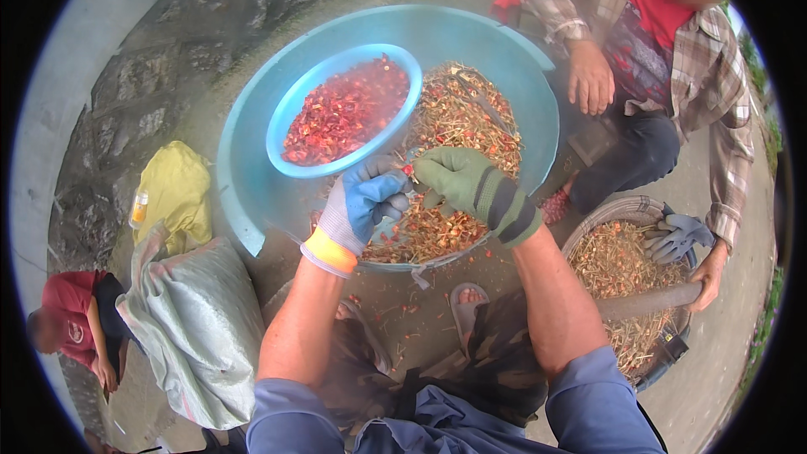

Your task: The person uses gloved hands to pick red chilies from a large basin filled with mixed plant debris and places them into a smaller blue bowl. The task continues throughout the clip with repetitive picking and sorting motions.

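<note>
My left hand [372, 192], in a blue-and-grey work glove with an orange cuff, meets my right hand [460, 180] in a green knit glove. Between their fingertips is a small red piece of dried chili [408, 169]; both hands seem to pinch it. They are above a large blue plastic tub [249, 139] with a broken rim. Inside it, a smaller blue basin [353, 171] holds red chili pieces [347, 113]. Pale stems mixed with red bits [463, 116] lie beside the basin and under my hands.
At right, a seated person [656, 69] grips the handle of a basket [583, 227] of stems, with a grey glove [678, 239] on it. On the left are a woven sack [195, 328], a yellow bag [176, 183], a bottle [139, 208] and another person [82, 321].
</note>
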Demonstrator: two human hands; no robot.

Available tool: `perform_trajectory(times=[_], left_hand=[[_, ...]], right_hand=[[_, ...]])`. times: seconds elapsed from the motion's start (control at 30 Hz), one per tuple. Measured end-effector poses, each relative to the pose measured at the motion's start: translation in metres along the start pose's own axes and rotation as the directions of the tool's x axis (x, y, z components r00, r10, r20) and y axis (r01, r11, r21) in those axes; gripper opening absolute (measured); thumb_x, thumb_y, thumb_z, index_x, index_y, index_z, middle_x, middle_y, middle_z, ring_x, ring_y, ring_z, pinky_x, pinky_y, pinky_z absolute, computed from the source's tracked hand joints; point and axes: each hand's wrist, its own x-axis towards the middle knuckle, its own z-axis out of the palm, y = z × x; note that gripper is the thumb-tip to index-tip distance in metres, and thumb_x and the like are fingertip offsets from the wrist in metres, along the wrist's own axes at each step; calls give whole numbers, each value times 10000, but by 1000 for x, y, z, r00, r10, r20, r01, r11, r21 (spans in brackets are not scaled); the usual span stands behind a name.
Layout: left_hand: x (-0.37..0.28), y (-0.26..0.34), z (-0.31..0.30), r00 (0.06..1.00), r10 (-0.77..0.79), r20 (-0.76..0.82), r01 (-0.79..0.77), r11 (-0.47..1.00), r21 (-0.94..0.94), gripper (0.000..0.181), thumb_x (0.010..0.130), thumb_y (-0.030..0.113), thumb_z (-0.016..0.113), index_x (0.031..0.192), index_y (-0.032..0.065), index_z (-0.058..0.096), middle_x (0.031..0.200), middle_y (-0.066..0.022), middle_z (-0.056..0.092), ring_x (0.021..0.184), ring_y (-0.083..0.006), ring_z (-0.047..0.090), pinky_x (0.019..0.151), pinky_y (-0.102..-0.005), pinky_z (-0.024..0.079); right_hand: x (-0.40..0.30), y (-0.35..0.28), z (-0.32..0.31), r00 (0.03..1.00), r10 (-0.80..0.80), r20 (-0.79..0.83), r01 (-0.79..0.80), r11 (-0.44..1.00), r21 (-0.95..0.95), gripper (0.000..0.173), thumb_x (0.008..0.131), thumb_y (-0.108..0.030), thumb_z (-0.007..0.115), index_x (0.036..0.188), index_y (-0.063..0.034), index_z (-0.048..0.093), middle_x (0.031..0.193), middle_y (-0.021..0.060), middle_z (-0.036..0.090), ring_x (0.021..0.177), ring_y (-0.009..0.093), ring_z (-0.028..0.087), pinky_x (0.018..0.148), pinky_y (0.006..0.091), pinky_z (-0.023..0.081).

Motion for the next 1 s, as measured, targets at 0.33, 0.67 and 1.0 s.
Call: perform_trajectory(times=[0.33, 0.67, 1.0], left_hand=[[-3, -4, 14, 969, 117, -216, -69, 973, 219, 116, 945, 127, 685, 1013, 33, 679, 833, -45, 694, 661, -118, 663, 606, -232, 531], [-11, 14, 29, 980, 191, -54, -145, 875, 463, 296, 919, 93, 691, 1199, -4, 686, 912, -23, 712, 769, -102, 663, 696, -262, 537], [-12, 15, 19, 988, 140, -64, -89, 857, 507, 225, 881, 64, 723, 1088, -19, 695, 876, -44, 711, 681, -89, 626, 633, -247, 510]], right_hand=[[-10, -4, 6, 989, 51, 142, -64, 994, 87, 226, 956, -245, 664, 949, -23, 708, 880, 83, 734, 745, 150, 698, 611, 274, 553], [-5, 7, -1, 997, -18, 77, 21, 999, -43, 163, 930, -180, 707, 833, -53, 672, 737, 38, 684, 643, 116, 650, 570, 271, 526], [-8, 6, 4, 994, -71, 86, 75, 996, -38, 159, 933, -154, 701, 814, -61, 653, 721, 1, 643, 631, 78, 609, 553, 257, 488]])
